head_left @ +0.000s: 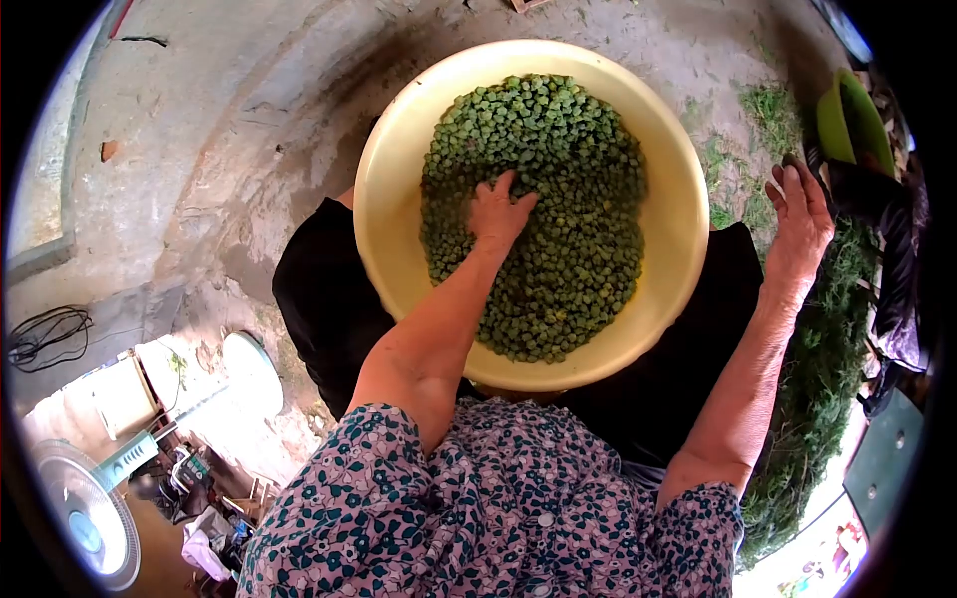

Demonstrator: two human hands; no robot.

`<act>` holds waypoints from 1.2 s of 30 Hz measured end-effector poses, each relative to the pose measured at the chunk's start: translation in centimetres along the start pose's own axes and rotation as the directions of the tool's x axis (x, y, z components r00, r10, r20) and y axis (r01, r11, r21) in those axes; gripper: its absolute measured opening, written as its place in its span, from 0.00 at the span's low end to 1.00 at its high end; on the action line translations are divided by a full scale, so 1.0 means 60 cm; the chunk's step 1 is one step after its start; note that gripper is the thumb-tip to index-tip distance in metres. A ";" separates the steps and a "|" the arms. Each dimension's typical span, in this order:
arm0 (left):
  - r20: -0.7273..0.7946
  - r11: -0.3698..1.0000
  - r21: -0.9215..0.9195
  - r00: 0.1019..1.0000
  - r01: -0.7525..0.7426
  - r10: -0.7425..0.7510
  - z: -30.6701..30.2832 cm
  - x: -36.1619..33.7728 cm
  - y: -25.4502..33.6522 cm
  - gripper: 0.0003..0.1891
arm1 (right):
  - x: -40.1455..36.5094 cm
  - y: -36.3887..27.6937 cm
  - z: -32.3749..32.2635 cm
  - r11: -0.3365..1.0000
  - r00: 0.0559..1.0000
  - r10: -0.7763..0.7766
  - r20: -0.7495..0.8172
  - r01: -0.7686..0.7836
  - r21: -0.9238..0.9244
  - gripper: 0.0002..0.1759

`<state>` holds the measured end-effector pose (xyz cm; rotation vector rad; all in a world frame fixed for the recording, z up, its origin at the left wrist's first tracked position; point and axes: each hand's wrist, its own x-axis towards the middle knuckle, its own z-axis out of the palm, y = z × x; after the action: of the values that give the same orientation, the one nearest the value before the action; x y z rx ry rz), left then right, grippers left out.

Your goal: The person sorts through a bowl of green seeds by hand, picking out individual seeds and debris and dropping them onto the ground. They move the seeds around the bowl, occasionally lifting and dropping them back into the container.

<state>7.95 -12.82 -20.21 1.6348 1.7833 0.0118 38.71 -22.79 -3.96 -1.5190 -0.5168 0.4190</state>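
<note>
A large pale-yellow plastic basin [668,289] rests on my lap, holding a thick heap of small, roundish green pods or fruits [558,269] whose exact kind I cannot make out. My left hand [501,212] reaches into the basin and touches the heap, thumb and fingers apart; some fingertips are partly hidden among the green pieces. Out to the right of the basin, my right hand [799,219] is raised, with fingers stretched out and dark at the tips. Nothing shows in its grasp. Leafy green plants [817,369] lie below and beside this hand.
A bright green tub [852,120] stands at the far right, near dark cloth. At lower left are a standing fan [90,518] and a cluttered pile of household things [199,488]. A coil of black cable [48,337] lies on the concrete floor [229,149].
</note>
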 end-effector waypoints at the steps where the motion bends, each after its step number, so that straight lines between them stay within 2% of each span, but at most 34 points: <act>1: 0.045 0.997 0.076 0.999 -0.011 0.008 0.003 -0.004 0.015 0.32 | -0.001 0.001 0.001 1.000 1.000 0.015 0.026 -0.016 0.026 0.13; 2: 0.090 0.988 0.151 0.996 -0.026 0.013 0.006 -0.009 0.030 0.31 | -0.003 0.001 0.004 0.998 0.998 0.028 0.053 -0.031 0.053 0.13; 3: 0.065 0.971 0.222 0.995 -0.086 0.073 0.017 -0.017 0.034 0.30 | -0.006 0.000 0.008 0.998 0.998 0.030 0.052 -0.033 0.053 0.13; 6: 0.132 0.978 0.193 0.990 -0.083 0.058 0.027 -0.032 0.046 0.30 | -0.015 -0.007 0.016 0.995 0.994 0.068 0.085 -0.074 0.069 0.13; 7: 0.113 0.971 0.195 0.986 -0.141 0.120 0.031 -0.042 0.043 0.28 | -0.017 -0.008 0.020 0.995 0.992 0.073 0.099 -0.080 0.064 0.13; 8: 0.106 0.970 0.201 0.988 -0.133 0.114 0.034 -0.051 0.043 0.28 | -0.019 -0.007 0.025 0.994 0.990 0.078 0.115 -0.086 0.063 0.13; 10: 0.159 0.928 0.212 0.947 -0.308 0.278 0.041 -0.072 0.045 0.27 | -0.017 -0.001 0.027 0.992 0.986 0.079 0.144 -0.093 0.087 0.13; 11: 0.154 0.929 0.216 0.950 -0.302 0.273 0.042 -0.087 0.050 0.27 | -0.017 -0.001 0.030 0.992 0.986 0.083 0.147 -0.096 0.082 0.13; 13: 0.231 0.845 0.257 0.878 -0.470 0.418 0.040 -0.125 0.062 0.26 | -0.018 -0.002 0.033 0.992 0.984 0.087 0.155 -0.100 0.077 0.13; 14: 0.230 0.846 0.258 0.881 -0.466 0.414 0.037 -0.140 0.059 0.26 | -0.019 -0.002 0.033 0.992 0.984 0.090 0.151 -0.102 0.074 0.13; 16: 0.193 0.747 0.198 0.773 -0.634 0.605 0.032 -0.167 0.049 0.25 | -0.021 -0.002 0.033 0.991 0.984 0.097 0.151 -0.109 0.072 0.13; 17: 0.173 0.715 0.184 0.738 -0.674 0.652 0.023 -0.178 0.044 0.23 | -0.021 -0.002 0.031 0.991 0.984 0.103 0.144 -0.114 0.072 0.13; 18: 0.172 0.717 0.188 0.741 -0.671 0.649 0.016 -0.181 0.033 0.23 | -0.021 -0.001 0.030 0.990 0.985 0.109 0.136 -0.120 0.073 0.13; 20: 0.284 0.586 0.150 0.602 -0.797 0.746 -0.003 -0.183 0.010 0.19 | -0.019 0.004 0.025 0.990 0.984 0.104 0.144 -0.116 0.079 0.13; 21: 0.271 0.611 0.099 0.611 -0.786 0.743 -0.012 -0.188 0.000 0.14 | -0.018 0.004 0.024 0.989 0.983 0.108 0.148 -0.121 0.083 0.13; 22: 0.272 0.612 0.100 0.614 -0.784 0.741 -0.024 -0.188 -0.011 0.14 | -0.018 0.004 0.024 0.988 0.982 0.111 0.153 -0.125 0.086 0.13; 24: 0.315 0.753 -0.079 0.700 -0.654 0.641 -0.048 -0.184 -0.033 0.10 | -0.017 0.004 0.026 0.989 0.981 0.112 0.157 -0.125 0.077 0.13; 25: 0.243 0.769 -0.105 0.734 -0.630 0.634 -0.055 -0.176 -0.047 0.09 | -0.017 0.004 0.026 0.989 0.980 0.117 0.158 -0.130 0.074 0.13; 26: 0.243 0.771 -0.105 0.735 -0.628 0.633 -0.052 -0.159 -0.067 0.09 | -0.017 0.005 0.028 0.988 0.980 0.121 0.160 -0.134 0.071 0.14; 28: 0.046 0.886 -0.302 0.923 -0.351 0.382 -0.045 -0.118 -0.107 0.11 | -0.016 0.006 0.028 0.988 0.977 0.122 0.173 -0.136 0.067 0.14; 30: 0.052 0.900 -0.434 0.996 -0.043 0.073 -0.064 -0.084 -0.109 0.14 | -0.016 0.005 0.031 0.989 0.975 0.121 0.185 -0.135 0.064 0.14; 31: 0.051 0.899 -0.435 0.996 -0.043 0.073 -0.065 -0.060 -0.119 0.14 | -0.016 0.005 0.031 0.989 0.974 0.125 0.189 -0.138 0.058 0.14; 33: -0.093 0.966 -0.244 0.994 -0.086 0.065 -0.051 -0.011 -0.148 0.18 | -0.015 0.004 0.032 0.989 0.973 0.126 0.191 -0.137 0.047 0.14; 34: -0.091 0.966 -0.246 0.994 -0.086 0.066 -0.040 0.004 -0.156 0.18 | -0.015 0.006 0.033 0.989 0.973 0.130 0.192 -0.142 0.050 0.14; 36: -0.274 0.958 0.152 0.921 -0.242 0.276 -0.033 0.014 -0.142 0.23 | -0.017 0.005 0.035 0.988 0.973 0.132 0.191 -0.145 0.055 0.14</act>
<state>-0.40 -12.92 -23.00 2.0320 1.7923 0.2924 36.73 -21.61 -4.37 -1.4614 -0.5391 0.6864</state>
